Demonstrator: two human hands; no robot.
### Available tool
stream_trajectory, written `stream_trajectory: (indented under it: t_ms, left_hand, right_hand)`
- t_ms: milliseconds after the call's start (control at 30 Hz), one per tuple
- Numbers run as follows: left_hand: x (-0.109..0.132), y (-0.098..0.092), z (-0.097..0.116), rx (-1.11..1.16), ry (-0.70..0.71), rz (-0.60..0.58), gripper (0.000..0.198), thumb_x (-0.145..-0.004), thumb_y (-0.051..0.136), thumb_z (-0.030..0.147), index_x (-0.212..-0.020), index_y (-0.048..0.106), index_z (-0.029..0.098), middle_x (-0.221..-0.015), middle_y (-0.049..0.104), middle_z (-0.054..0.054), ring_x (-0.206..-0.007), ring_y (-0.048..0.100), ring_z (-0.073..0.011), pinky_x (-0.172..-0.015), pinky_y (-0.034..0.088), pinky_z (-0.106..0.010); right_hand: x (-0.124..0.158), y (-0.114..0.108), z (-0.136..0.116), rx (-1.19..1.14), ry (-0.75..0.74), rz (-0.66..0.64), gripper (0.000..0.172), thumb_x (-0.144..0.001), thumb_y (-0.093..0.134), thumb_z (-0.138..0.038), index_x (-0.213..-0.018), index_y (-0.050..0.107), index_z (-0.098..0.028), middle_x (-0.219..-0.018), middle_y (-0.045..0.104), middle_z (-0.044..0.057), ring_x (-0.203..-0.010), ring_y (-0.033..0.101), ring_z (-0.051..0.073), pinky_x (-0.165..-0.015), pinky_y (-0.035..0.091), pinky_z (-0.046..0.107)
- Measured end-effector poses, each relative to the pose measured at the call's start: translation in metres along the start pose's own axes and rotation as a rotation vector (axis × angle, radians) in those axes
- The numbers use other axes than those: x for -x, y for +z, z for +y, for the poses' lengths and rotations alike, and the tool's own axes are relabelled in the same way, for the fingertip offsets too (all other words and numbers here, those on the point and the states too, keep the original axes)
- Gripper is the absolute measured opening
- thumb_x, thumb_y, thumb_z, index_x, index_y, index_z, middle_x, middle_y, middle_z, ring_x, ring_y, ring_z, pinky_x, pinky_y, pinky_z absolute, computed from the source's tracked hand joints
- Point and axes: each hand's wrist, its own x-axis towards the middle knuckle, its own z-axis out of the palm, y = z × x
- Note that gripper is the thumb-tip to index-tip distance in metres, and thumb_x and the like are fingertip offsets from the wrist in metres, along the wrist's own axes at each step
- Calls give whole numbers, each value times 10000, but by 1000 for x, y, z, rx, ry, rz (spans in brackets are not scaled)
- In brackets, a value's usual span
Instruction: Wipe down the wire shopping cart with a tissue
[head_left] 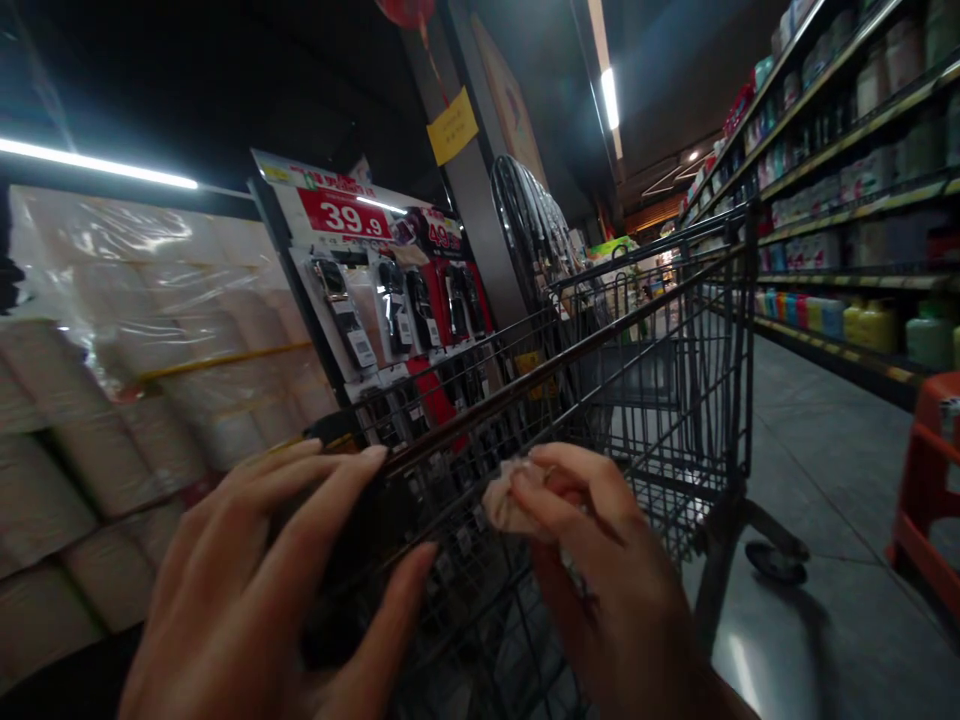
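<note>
My left hand (270, 570) rests with fingers stretched out over the near rim of a wire shopping cart (660, 340), its thumb hanging down against the cart's mesh. My right hand (592, 560) is closed on a small crumpled pale wad, a tissue or cloth (504, 500), held against the cart's near wall. The cart's basket looks empty and tilts across the middle of the view.
Wrapped packs of paper rolls (112, 400) are stacked at the left. A display rack of small packaged goods (397, 310) with a red 39.9 price sign stands behind the cart. Shelves of bottles (840, 210) line the right. An orange stool (930, 480) stands on the aisle floor.
</note>
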Motion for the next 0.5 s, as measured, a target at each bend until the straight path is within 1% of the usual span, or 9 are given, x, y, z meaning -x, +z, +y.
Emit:
stream_trajectory:
  t_ms: [67, 133, 200, 267, 333, 400, 433, 500]
  left_hand:
    - [-6, -1, 8, -63, 105, -31, 586, -758, 688, 333, -1323, 549, 273, -1181, 598, -75, -1136, 552, -311, -965, 434, -484]
    - [-10, 0, 12, -69, 154, -37, 591, -775, 681, 289, -1344, 529, 243, -1162, 603, -80, -1117, 564, -294, -948, 453, -462]
    - [-12, 2, 13, -72, 182, -41, 598, -782, 683, 262, -1355, 521, 214, -1121, 620, -79, -1069, 586, -277, -912, 472, -433]
    - [-11, 4, 11, -94, 214, -47, 616, -798, 673, 256, -1385, 493, 200, -1105, 629, -84, -1026, 596, -269, -875, 476, -416]
    - [-9, 5, 10, -108, 220, -61, 635, -820, 652, 259, -1422, 450, 234, -1110, 630, -76, -996, 594, -262, -859, 467, -413]
    - [-8, 6, 10, -100, 181, -70, 644, -836, 629, 271, -1443, 416, 287, -1112, 632, -59, -974, 590, -259, -862, 454, -422]
    - [-7, 6, 12, -97, 153, -73, 636, -842, 616, 278, -1443, 413, 305, -1110, 633, -52, -968, 588, -262, -870, 448, -431]
    - [-7, 6, 15, -98, 108, -67, 608, -848, 594, 294, -1432, 429, 317, -1105, 635, -49, -955, 586, -274, -874, 437, -455]
  right_hand:
    - [8, 7, 1, 31, -8, -32, 281, -921, 457, -80, -1121, 643, -146, -1196, 610, 146, -1098, 650, 192, -876, 611, 282]
    - [17, 9, 2, 34, -17, -67, 265, -944, 448, -117, -1113, 648, -158, -1131, 630, 137, -1038, 677, 198, -816, 629, 286]
    - [22, 3, 4, 5, -34, -112, 250, -949, 452, -128, -1078, 661, -174, -1028, 654, 109, -939, 699, 181, -759, 636, 268]
    - [24, -8, 4, -30, -47, -174, 240, -931, 463, -101, -1010, 676, -178, -932, 666, 84, -862, 702, 169, -716, 633, 249]
    - [20, -19, 3, -43, -34, -206, 236, -911, 472, -72, -945, 682, -175, -870, 666, 70, -807, 697, 157, -666, 623, 219]
    - [13, -25, 1, -23, -3, -182, 228, -902, 489, -67, -942, 688, -170, -880, 666, 71, -816, 693, 153, -658, 615, 203]
    - [9, -25, -1, -7, 8, -145, 225, -901, 499, -70, -965, 693, -166, -905, 667, 77, -856, 692, 158, -692, 616, 210]
    - [2, -18, -4, -3, 22, -61, 239, -909, 507, -75, -1036, 695, -150, -970, 663, 94, -963, 675, 177, -800, 613, 251]
